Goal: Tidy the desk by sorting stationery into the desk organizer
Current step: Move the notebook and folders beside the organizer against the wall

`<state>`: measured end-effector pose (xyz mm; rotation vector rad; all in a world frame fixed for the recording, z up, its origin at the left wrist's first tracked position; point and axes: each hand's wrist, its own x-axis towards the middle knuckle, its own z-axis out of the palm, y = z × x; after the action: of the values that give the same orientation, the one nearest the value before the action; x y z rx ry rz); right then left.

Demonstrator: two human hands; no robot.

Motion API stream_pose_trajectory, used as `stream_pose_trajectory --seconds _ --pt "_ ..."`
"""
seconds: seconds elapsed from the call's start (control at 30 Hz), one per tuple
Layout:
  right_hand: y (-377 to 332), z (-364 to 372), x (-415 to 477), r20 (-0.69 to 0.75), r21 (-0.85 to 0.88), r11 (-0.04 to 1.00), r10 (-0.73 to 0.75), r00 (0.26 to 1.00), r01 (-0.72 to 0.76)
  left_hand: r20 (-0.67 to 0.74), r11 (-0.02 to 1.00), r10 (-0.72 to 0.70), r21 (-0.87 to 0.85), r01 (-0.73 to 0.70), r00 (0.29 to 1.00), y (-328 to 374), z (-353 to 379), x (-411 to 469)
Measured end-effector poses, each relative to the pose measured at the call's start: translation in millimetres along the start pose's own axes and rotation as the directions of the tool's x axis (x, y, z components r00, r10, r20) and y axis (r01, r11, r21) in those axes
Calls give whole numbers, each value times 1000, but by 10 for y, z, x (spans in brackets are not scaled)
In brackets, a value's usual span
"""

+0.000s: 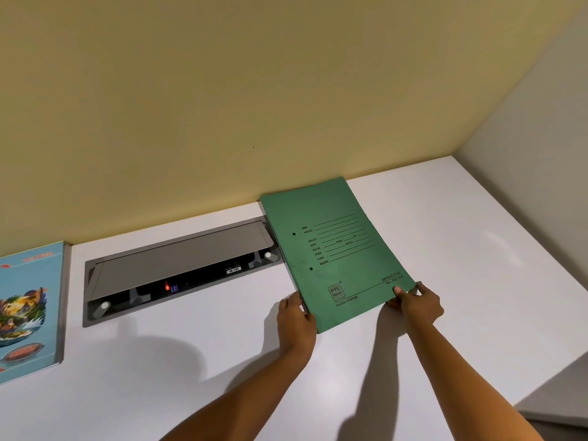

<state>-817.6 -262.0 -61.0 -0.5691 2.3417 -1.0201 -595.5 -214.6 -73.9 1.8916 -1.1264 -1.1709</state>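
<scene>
A big yellow wall [254, 90] stands behind a white table [445, 233].

On the table is a green file [334, 249]. Its far edge touches the wall. Its left side covers the right end of a grey hatch [178, 259] set into the table. The hatch lid is partly open, and a small red light shows inside. A blue picture book [28, 310] lies at the far left, well apart from the file.

Both hands hold the near end of the file. The left hand [294, 319] has its fingers curled round the near left edge. The right hand [416, 303] pinches the near right corner, thumb on top and fingers below. I cannot tell if the near end is lifted a little or lies flat.

No organizer shows here, so it must be somewhere out of sight.

The step in hand looks like dealing with the file, either picking it up or setting it straight. I cannot tell which.

If it is to go in the organizer, the next move calls for lifting it with both hands so it does not bend. It should come away from the wall and clear of the hatch lid. Then the person has to turn to where the organizer is. The book looks like it waits its turn.
</scene>
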Motion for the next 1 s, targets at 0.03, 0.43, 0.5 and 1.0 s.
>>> stream_pose_trajectory --seconds 0.03,0.43,0.5,1.0 --pt "18 5 -8 -7 -5 1000 2 1000 -2 2 1000 -2 -3 2 1000 -15 2 -5" --pt "60 171 -109 11 -30 999 -28 1000 29 52 997 13 -73 -9 999 -24 49 -114" --pt "63 198 -123 2 -26 1000 -8 1000 8 46 997 22 -72 -19 999 -27 51 -141" --pt "253 334 -100 -11 67 995 -73 997 73 16 991 65 -121 -62 998 3 127 -276"
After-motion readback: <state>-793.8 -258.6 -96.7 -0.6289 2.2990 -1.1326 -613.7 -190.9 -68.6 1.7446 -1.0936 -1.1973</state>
